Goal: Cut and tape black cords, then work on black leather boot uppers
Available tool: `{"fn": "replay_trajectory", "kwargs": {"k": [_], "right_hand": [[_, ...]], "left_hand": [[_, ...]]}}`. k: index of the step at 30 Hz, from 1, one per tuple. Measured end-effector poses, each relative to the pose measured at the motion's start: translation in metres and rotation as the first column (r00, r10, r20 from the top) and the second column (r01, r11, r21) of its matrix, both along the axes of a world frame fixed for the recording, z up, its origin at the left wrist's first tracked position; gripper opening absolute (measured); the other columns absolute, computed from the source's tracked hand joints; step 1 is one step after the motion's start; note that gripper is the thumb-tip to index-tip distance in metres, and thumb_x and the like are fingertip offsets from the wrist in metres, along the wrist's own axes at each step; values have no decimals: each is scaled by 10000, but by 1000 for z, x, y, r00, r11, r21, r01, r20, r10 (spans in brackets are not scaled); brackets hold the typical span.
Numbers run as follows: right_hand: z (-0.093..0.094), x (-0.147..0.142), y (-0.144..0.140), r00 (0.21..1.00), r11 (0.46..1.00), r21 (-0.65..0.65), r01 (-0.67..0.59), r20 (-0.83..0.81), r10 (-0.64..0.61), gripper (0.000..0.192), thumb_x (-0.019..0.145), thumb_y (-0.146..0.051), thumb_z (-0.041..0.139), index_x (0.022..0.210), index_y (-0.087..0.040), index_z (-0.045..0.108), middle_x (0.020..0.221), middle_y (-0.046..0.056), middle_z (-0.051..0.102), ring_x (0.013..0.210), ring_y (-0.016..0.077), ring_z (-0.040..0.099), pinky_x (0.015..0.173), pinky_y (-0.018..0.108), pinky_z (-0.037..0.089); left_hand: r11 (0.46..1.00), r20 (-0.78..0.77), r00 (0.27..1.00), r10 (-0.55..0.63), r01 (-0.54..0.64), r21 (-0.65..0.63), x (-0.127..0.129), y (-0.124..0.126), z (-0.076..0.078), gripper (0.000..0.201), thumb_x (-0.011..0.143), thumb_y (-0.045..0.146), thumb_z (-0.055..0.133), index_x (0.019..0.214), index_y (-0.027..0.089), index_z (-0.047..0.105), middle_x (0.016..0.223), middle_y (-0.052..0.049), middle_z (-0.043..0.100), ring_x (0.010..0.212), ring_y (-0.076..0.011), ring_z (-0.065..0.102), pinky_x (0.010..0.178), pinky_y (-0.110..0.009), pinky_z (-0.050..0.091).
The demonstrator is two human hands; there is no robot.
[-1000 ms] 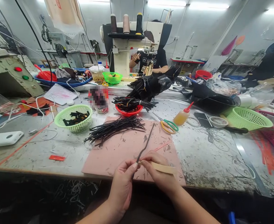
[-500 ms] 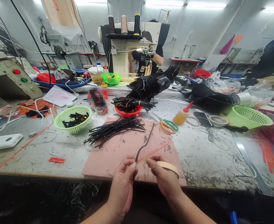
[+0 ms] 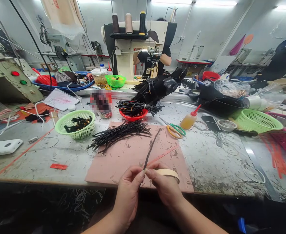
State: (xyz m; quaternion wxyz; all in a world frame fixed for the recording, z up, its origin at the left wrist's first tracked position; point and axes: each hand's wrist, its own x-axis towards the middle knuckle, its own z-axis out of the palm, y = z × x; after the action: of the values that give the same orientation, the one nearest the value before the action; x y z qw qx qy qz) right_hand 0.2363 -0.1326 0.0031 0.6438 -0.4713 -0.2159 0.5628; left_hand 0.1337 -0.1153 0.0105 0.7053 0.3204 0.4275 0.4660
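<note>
So the braided cord (image 3: 150, 149) pointed lengthwise away and slightly right over the pink mat (image 3: 123, 162), near end clamped in the fingers of the left hand (image 3: 130, 187), while the right hand (image 3: 166, 185), fingers closed on a tape roll (image 3: 173, 174), sat just beside it.

I counted two hands, one left (image 3: 130, 185) and one right (image 3: 166, 183), at the lower centre of the frame, with one braided cord (image 3: 149, 149) and one coil of cream tape (image 3: 168, 172). Mid-frame I had two bundles of black strips (image 3: 122, 133), one pair of green-and-orange scissors (image 3: 176, 130) and one amber squeeze bottle (image 3: 188, 121), plus two pale green baskets, one at middle left (image 3: 84, 132) and one at far right (image 3: 251, 125). Higher up, I made out three thread spools (image 3: 128, 24) at upper centre and two round lights at upper left, one red (image 3: 15, 73) and one green (image 3: 23, 82).
</note>
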Motion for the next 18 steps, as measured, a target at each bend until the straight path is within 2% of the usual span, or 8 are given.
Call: {"fn": "replay_trajectory", "kwargs": {"k": [3,5,8,11,14,18], "right_hand": [[-2,1,-1,999,1000,6,5,34,-6,247,491,-300,777,572,-175,580,492,-45,490,434,70,358,395,205,278],[-3,2,-1,998,1000,11,19,60,-20,246,502,-302,776,570,-176,576,512,-40,502,469,81,397,434,209,329],[-4,2,-2,990,999,30,28,134,-31,232,529,-315,765,578,-180,583,568,-15,555,551,114,475,517,232,403],[-3,3,-3,974,999,42,3,226,-12,209,547,-327,757,602,-188,611,627,11,605,598,142,522,559,259,443],[-2,6,-2,961,997,75,-30,278,8,196,568,-349,750,673,-205,670,677,26,618,630,164,552,582,278,468],[-2,11,-1,944,975,162,-154,315,97,257,602,-402,732,803,-242,726,865,51,599,731,184,573,651,301,489]], "left_hand": [[979,-154,988,-13,44,201,-5,2,-2,64,654,253,692,632,198,668,664,-2,576,699,-165,511,681,-254,414],[931,-265,964,-8,103,349,-9,4,-2,56,693,232,654,653,211,687,689,-15,566,712,-177,511,681,-257,411],[881,-339,941,-21,178,439,-14,6,-1,77,717,227,627,697,219,700,719,-31,565,727,-192,509,674,-263,404],[915,-286,954,-85,188,356,-15,7,-2,71,696,260,665,649,207,655,654,-11,535,666,-172,479,634,-254,387],[957,-132,975,-179,204,206,-15,8,-2,142,678,315,691,641,193,628,620,4,532,645,-155,476,645,-251,387],[963,69,960,-270,267,50,-14,8,3,201,637,322,734,607,173,601,579,14,550,617,-130,493,644,-237,394]]}}
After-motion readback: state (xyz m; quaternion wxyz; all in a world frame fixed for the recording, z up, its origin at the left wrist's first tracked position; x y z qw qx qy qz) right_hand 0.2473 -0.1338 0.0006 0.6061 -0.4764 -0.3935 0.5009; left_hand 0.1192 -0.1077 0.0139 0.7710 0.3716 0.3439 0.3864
